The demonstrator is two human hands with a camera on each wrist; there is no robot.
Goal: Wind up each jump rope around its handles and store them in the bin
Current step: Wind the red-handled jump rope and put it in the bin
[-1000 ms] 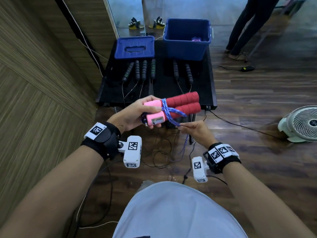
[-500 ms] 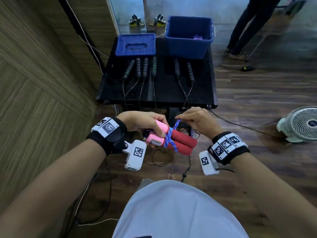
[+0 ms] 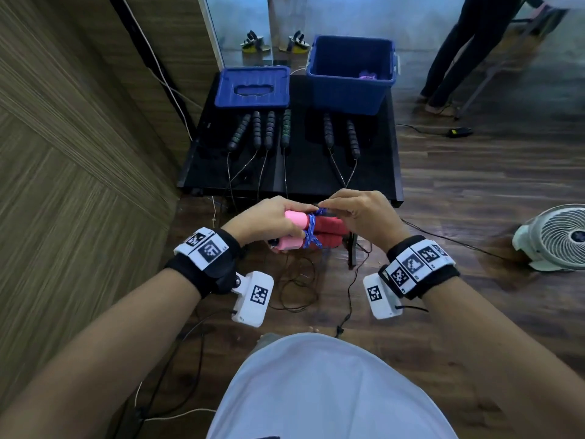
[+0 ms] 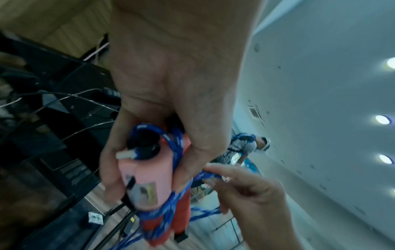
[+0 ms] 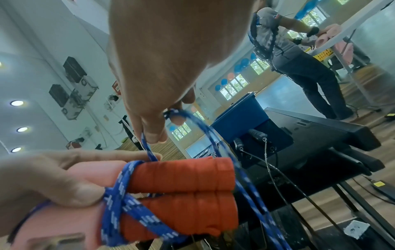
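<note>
A person stands at the near edge of a low black table point(image 3: 304, 172), holding a pair of jump-rope handles point(image 3: 311, 234) side by side in the air just in front of that edge; the handles are pink at one end with red foam grips; compared with a second ago, the bundle has dropped lower and closer to the body, and the long tail of blue cord point(image 5: 119, 191) that was hanging toward the floor is now mostly taken up in turns around the middle of the handles; the left hand point(image 3: 269, 221) has its fingers and thumb curled tightly around the pink ends; the right hand point(image 3: 364, 213), which was pulling the cord out below the handles, now sits above the red grips, pinching a short loop of cord between thumb and fingertips point(image 5: 153, 135); this suggests the winding is nearly finished and the end is about to be tucked; the open blue bin point(image 3: 349, 90) waits at the table's far right corner, its lid point(image 3: 253, 87) at the far left; six dark handles point(image 3: 269, 129) with thin cords lie unwound across the table's middle.
</note>
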